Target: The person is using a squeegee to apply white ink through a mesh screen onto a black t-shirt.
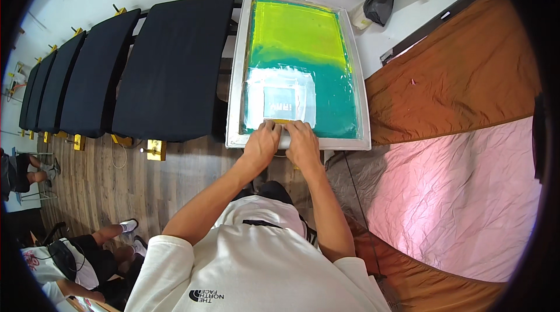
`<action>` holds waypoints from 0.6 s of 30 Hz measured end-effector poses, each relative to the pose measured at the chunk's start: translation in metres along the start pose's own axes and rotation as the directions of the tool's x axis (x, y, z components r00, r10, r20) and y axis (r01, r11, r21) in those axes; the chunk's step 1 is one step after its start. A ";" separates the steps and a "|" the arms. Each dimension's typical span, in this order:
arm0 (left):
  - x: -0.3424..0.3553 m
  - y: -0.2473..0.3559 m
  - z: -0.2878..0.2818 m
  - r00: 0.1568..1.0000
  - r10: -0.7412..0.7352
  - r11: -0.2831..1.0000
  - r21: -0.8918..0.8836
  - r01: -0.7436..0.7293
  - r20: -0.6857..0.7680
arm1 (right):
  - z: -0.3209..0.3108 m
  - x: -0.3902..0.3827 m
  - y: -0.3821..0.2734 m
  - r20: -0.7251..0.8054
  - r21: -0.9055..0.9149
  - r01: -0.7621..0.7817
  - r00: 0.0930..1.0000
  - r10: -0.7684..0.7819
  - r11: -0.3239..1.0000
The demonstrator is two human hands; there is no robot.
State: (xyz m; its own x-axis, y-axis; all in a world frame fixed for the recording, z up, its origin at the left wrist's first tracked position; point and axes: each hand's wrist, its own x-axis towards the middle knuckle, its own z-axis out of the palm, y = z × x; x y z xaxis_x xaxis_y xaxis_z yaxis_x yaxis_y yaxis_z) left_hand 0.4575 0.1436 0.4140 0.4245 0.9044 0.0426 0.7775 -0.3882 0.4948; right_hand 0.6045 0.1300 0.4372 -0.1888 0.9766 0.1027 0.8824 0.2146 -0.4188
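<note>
A screen-printing frame (pixel 360 84) with a pale rim lies in front of me. Its mesh is yellow-green at the far end and teal nearer, with a whitish rectangle (pixel 280 91) of ink around a small design close to me. My left hand (pixel 262 141) and my right hand (pixel 303 141) are side by side at the near end of the screen. Both have their fingers curled over a squeegee (pixel 282 121), of which only a narrow yellow strip shows between and above the fingers. The rest of it is hidden under my hands.
Several boards covered in black fabric (pixel 172 67) stand in a row to the left, with yellow clamps (pixel 156 150) at their ends. Brown and pink sheeting (pixel 449 84) hangs on the right. A black bag (pixel 379 4) is beyond the frame. People (pixel 81 259) sit at lower left.
</note>
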 end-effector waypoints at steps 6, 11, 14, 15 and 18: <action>-0.025 0.005 0.007 0.996 0.066 0.996 0.068 -0.062 -0.059 | 0.001 -0.021 -0.009 -0.023 -0.116 0.013 1.000 -0.016 0.993; -0.034 0.009 -0.001 0.998 0.068 0.992 0.108 -0.067 -0.004 | 0.001 -0.024 -0.006 0.040 -0.134 0.019 0.999 -0.013 0.991; -0.037 0.010 -0.006 0.998 0.050 0.995 0.083 -0.052 0.029 | -0.002 -0.024 -0.007 0.057 -0.143 0.049 0.998 -0.041 0.989; -0.037 0.012 -0.008 0.999 0.034 0.999 0.025 -0.035 0.028 | -0.003 -0.024 -0.006 0.060 -0.142 0.062 0.997 -0.054 0.988; -0.043 0.022 -0.029 1.000 -0.020 0.991 -0.131 0.022 0.011 | -0.005 -0.023 -0.004 0.094 -0.109 0.076 0.993 -0.066 0.991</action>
State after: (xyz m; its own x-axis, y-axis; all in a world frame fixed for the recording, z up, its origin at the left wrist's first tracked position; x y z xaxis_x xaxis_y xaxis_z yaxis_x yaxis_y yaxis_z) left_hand 0.4431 0.1009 0.4479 0.4137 0.9101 0.0225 0.7190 -0.3419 0.6051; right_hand 0.6075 0.1062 0.4413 -0.2859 0.9572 0.0446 0.9073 0.2854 -0.3087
